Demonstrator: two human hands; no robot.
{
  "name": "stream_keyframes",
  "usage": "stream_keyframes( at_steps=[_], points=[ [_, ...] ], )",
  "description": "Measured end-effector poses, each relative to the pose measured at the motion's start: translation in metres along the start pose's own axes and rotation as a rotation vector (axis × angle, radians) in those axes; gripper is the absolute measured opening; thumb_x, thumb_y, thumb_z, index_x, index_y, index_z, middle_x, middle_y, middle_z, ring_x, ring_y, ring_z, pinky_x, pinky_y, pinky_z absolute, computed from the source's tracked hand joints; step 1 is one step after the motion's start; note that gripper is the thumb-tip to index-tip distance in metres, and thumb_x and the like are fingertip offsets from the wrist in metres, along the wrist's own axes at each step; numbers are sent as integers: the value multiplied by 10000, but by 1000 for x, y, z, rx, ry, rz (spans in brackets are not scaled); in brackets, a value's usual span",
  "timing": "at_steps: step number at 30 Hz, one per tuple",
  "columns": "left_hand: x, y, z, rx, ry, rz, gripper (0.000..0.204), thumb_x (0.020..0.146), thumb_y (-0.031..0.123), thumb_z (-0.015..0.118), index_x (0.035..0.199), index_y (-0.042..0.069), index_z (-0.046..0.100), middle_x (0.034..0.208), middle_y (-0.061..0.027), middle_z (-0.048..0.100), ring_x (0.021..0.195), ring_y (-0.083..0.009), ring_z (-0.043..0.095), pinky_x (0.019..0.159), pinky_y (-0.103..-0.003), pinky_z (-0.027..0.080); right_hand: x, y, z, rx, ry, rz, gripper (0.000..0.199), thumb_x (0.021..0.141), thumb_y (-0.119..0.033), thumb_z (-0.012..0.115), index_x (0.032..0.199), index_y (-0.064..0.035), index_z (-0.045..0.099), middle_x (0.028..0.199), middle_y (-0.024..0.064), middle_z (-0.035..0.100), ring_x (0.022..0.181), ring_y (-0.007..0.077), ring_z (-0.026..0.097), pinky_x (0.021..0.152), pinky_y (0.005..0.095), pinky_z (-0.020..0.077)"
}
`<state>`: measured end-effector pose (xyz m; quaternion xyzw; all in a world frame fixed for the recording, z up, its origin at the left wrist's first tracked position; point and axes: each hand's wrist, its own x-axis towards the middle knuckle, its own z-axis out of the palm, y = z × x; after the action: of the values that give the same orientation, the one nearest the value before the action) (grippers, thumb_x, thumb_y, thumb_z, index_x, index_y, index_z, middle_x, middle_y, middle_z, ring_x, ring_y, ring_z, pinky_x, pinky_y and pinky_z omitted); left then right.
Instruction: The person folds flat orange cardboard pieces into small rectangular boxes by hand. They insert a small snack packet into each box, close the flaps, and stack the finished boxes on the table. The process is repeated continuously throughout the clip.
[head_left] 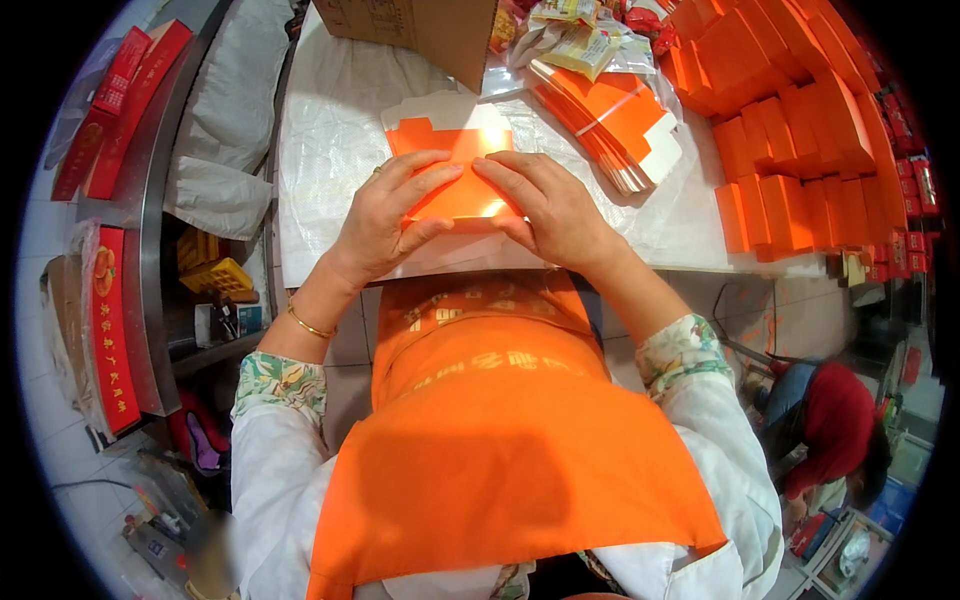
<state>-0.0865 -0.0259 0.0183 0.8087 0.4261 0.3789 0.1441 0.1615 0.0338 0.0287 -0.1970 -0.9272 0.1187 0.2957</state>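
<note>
An orange carton [464,196] with white inner flaps at its far end lies near the table's front edge, partly folded. My left hand [393,212] grips its left side, fingers on top and thumb at the near edge. On the opposite side my right hand [552,208] holds it the same way, with the fingertips of both hands almost meeting over the middle. The far flaps stick out flat beyond my fingers. My palms and fingers hide parts of the carton's two sides.
Right of the carton lies a banded bundle of flat orange cartons [610,115]. Behind it are small packets [580,48]. Folded orange boxes [790,130] are piled at the right. A brown cardboard box [425,35] stands at the back. A person in red [840,415] bends low at the right.
</note>
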Motion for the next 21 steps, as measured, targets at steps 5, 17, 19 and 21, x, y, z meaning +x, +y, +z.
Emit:
stream_keyframes(
  at_steps=[5,17,19,21],
  points=[
    [5,1,-2,7,24,6,517,915,479,609,1238,77,635,1239,-150,619,1099,-333,610,937,-389,487,2,0,0,18,35,2,520,849,-260,689,1301,-52,538,1161,157,588,1022,340,591,860,411,501],
    [8,5,-4,-33,10,40,319,895,162,666,1207,102,658,1207,-133,624,1081,-328,607,919,-390,502,0,-4,1,76,62,10,484,818,-53,678,1294,-68,591,1265,161,584,1083,343,594,899,404,510],
    [7,4,-3,-43,3,54,314,902,158,656,1211,102,659,1250,-134,604,1126,-333,586,954,-393,484,-3,-3,2,83,64,4,491,821,-49,672,1304,-68,586,1286,165,571,1093,350,588,912,408,505],
    [6,3,-2,-52,-9,61,312,910,156,646,1218,106,659,1292,-137,581,1168,-339,564,987,-395,466,-5,-3,3,81,72,-6,494,822,-46,667,1309,-68,583,1296,166,565,1096,350,586,920,410,503]
  ],
)
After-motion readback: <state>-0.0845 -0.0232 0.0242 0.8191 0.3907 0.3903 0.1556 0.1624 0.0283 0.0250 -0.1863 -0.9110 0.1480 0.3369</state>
